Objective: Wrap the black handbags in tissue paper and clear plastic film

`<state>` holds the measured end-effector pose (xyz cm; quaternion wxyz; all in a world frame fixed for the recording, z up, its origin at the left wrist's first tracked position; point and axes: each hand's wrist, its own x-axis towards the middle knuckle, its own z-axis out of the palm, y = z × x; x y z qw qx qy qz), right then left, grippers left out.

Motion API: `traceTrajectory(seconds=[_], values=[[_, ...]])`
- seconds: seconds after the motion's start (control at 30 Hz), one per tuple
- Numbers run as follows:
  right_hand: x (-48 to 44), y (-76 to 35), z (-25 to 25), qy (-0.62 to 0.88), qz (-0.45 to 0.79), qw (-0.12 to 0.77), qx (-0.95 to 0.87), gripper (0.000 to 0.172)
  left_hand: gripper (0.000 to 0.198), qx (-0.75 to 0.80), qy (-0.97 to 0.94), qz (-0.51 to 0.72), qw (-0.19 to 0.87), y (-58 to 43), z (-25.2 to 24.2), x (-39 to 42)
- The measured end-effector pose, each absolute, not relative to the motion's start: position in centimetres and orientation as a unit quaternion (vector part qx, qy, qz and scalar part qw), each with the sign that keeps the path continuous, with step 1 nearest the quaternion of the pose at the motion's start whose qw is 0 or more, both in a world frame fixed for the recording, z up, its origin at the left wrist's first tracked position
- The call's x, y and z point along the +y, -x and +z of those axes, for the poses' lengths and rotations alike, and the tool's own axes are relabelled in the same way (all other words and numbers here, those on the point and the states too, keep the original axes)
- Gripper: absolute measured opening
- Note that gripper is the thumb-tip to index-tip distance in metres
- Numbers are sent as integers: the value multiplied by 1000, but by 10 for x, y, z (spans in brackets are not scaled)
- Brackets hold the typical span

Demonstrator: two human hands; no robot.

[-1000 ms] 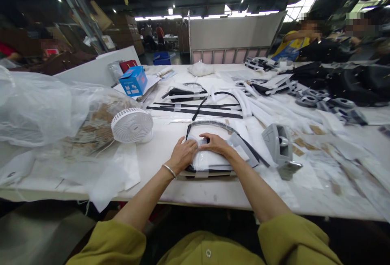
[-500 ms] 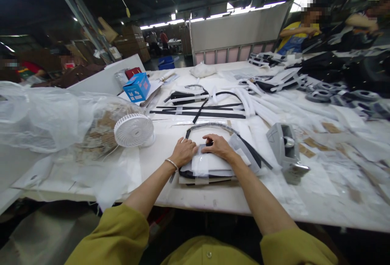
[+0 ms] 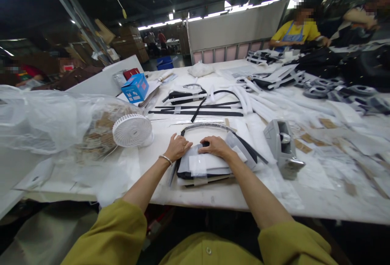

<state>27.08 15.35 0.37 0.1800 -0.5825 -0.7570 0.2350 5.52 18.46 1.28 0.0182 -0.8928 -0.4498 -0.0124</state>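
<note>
A handbag with black edging lies flat before me, covered by pale wrapping and a folded white sheet. A clear tape strip runs down over its front. Its handle, wrapped in clear film, arches away at the back. At the bag's upper left, my left hand is open, thumb stretched toward the middle. My right hand rests on the bag's upper middle, fingers curled around a small black part of it. The fingertips of that hand are partly hidden.
A grey tape dispenser stands to the right. On the left are a white fan and a plastic sack; behind sits a blue box. Black straps lie beyond the bag. A co-worker in yellow sits across the table.
My left hand has shifted left, away from the right hand, and its fingers are more spread. My right hand stays at about the same place on the bag. The view has turned slightly.
</note>
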Motion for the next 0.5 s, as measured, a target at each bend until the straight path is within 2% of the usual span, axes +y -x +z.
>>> traceTrajectory(seconds=[0.1, 0.4, 0.5], values=[[154, -270, 3, 585, 233, 177, -757, 48, 48, -435, 900, 0, 45, -62, 18, 183], [156, -272, 2, 572, 248, 203, -755, 44, 48, -394, 918, 51, 10, -60, 26, 200], [157, -272, 2, 568, 255, 212, -754, 43, 42, -381, 921, 75, 4, -60, 25, 204]])
